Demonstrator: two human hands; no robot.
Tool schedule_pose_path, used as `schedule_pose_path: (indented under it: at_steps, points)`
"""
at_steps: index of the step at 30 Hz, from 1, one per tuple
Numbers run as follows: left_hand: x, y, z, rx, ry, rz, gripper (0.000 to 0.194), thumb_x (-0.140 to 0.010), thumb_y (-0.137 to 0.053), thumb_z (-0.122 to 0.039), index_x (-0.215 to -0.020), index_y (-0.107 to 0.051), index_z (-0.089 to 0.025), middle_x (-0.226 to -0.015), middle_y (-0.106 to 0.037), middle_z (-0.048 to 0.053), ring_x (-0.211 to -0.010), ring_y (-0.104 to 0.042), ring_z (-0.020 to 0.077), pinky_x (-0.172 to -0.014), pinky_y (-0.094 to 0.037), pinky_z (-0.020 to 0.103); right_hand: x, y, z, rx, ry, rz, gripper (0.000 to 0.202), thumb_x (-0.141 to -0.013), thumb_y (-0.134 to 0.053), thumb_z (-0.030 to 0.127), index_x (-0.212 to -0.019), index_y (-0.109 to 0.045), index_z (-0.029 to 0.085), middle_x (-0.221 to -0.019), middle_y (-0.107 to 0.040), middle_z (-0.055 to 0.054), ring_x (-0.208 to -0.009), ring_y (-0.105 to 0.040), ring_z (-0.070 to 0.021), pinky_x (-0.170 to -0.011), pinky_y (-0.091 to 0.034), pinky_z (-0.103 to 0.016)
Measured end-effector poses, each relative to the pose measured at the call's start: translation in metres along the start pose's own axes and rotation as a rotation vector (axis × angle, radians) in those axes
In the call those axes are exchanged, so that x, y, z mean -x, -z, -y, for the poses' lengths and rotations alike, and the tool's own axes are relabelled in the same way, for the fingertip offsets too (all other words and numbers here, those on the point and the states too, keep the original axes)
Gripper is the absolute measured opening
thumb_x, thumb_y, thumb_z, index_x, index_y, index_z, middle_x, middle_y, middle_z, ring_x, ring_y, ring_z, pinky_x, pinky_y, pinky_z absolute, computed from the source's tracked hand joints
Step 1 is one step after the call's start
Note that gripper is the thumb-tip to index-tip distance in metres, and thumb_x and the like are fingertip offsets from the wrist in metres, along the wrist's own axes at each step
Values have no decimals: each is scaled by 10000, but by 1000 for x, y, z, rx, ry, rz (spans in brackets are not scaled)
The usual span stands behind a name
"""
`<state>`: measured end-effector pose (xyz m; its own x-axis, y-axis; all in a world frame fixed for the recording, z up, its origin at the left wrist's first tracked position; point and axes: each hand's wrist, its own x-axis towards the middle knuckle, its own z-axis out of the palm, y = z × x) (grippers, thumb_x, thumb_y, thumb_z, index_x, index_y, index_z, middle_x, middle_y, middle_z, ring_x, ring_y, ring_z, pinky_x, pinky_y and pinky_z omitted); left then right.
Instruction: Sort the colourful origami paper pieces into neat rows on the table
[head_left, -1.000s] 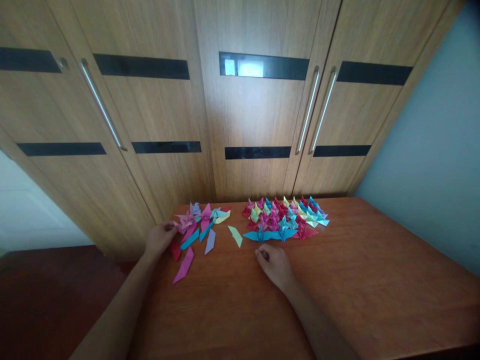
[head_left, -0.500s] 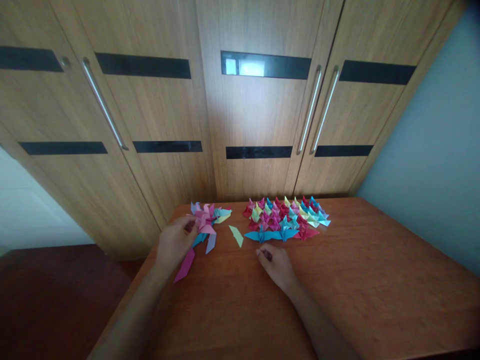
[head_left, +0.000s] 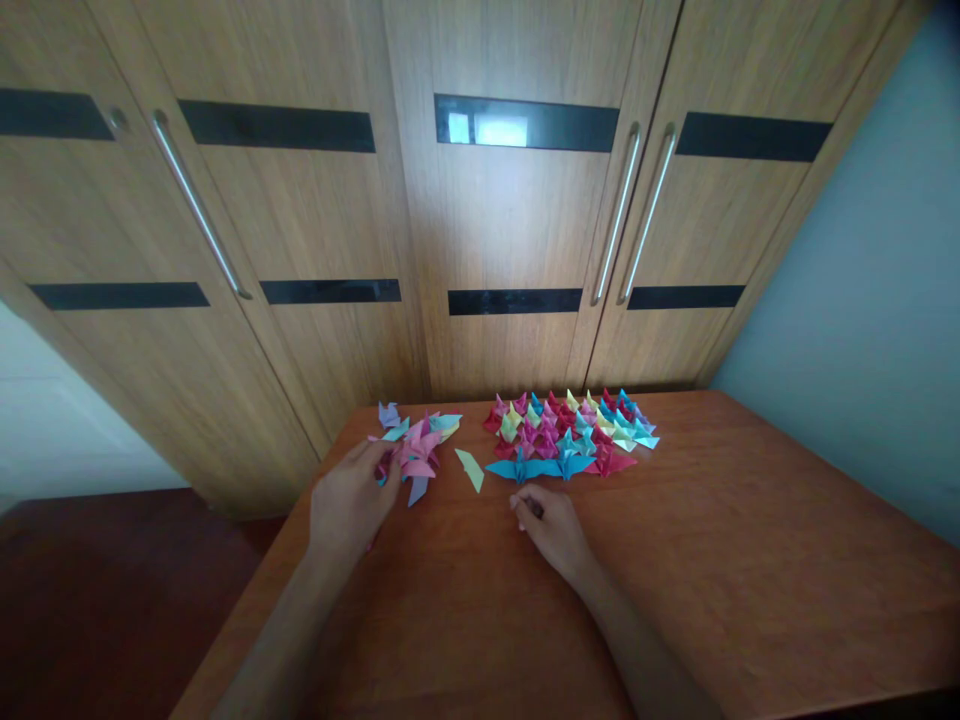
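My left hand (head_left: pixel 355 497) is closed on the pink folded paper cranes (head_left: pixel 420 447), bunched together over a loose pile at the table's left. Its fingertips are partly hidden. Around the bunch lie a lavender folded piece (head_left: pixel 388 414), a lavender strip (head_left: pixel 418 489) and a light blue folded paper (head_left: pixel 445 422). My right hand (head_left: pixel 553 525) rests on the table with its fingers curled in, and nothing shows in them. Just beyond it sits a blue paper crane (head_left: pixel 521 468) at the front of several rows of colored cranes (head_left: pixel 550 440). A pale yellow-green paper strip (head_left: pixel 470 469) lies between the hands.
The brown wooden table (head_left: pixel 750 560) stands against a wooden wardrobe (head_left: pixel 510 240) with metal handles (head_left: pixel 619 215). A pale blue wall (head_left: pixel 855 330) borders it on the right. Past the table's left edge shows a dark red floor (head_left: pixel 135 600).
My left hand has moved slightly right and toward me with the pink cranes, uncovering the lavender piece behind and covering the magenta strip. The right hand has stayed put.
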<state>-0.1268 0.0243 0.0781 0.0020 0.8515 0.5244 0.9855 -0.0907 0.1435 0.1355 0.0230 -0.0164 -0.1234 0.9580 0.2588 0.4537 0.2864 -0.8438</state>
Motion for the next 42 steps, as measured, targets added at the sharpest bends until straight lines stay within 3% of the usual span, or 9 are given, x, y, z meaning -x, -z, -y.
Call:
schedule_pose_path:
  at_steps: [6,10,14,19,25,31,35,38,42]
  points:
    - [2,14,25,-226,232,56,307,-857,-440,-445,-892,-650,-224,-737,-673,61,-601,-613,225,-474,-311,255,0,0,-2,15,2,7,270,-864,-466,338,-668,-582,193,-544,-573,32,-519,-527,-114,-530,-346,-216]
    - [4,22,28,-113,230,-56,303,-850,-456,-450,-847,-640,-209,-730,-668,44,-599,-613,202,-496,-352,255,1,0,2,-15,-4,16,275,-857,-481,351,-659,-583,190,-543,-573,27,-518,-518,-112,-531,-347,-219]
    - [9,14,-2,180,16,-121,183,-831,-495,-319,-874,-626,-198,-791,-661,20,-654,-607,153,-608,-432,238,2,2,7,-244,-57,66,279,-849,-491,412,-742,-608,183,-599,-588,8,-555,-529,-118,-522,-366,-214]
    - [19,-13,-58,285,-254,-1,171,-860,-459,-219,-899,-624,-198,-893,-653,57,-804,-603,186,-737,-453,278,2,5,8,-624,-117,200,401,-839,-458,533,-877,-617,166,-764,-637,-46,-605,-558,-120,-484,-370,-199]
    - [37,-40,-91,542,-334,191,206,-881,-453,-232,-975,-636,-236,-938,-637,75,-859,-591,206,-785,-447,311,1,5,11,-567,-128,204,389,-806,-520,554,-810,-606,175,-719,-613,-20,-638,-571,-130,-516,-403,-205]
    - [41,-39,-77,683,-129,216,162,-859,-512,-343,-826,-614,-223,-797,-627,37,-747,-577,191,-692,-434,292,-3,4,5,-373,-76,86,318,-826,-532,468,-726,-598,173,-658,-599,1,-574,-529,-113,-522,-399,-213]
    - [32,-43,-62,691,46,151,140,-802,-568,-312,-894,-582,-207,-860,-624,37,-802,-578,202,-722,-432,299,-2,2,2,-282,-50,94,277,-825,-542,412,-712,-620,171,-651,-608,1,-586,-532,-122,-548,-407,-224]
    - [29,-51,-57,798,-13,300,157,-781,-556,-240,-926,-603,-202,-904,-645,34,-831,-582,197,-733,-428,287,-1,4,5,-277,-46,114,266,-823,-543,398,-715,-627,170,-664,-621,-3,-606,-547,-128,-568,-411,-228]
    - [31,-56,-55,901,-110,571,146,-792,-491,-210,-783,-632,-175,-739,-635,4,-694,-558,165,-621,-390,246,0,10,13,-308,-42,119,256,-825,-540,387,-721,-623,168,-664,-609,-2,-605,-530,-122,-568,-404,-220]
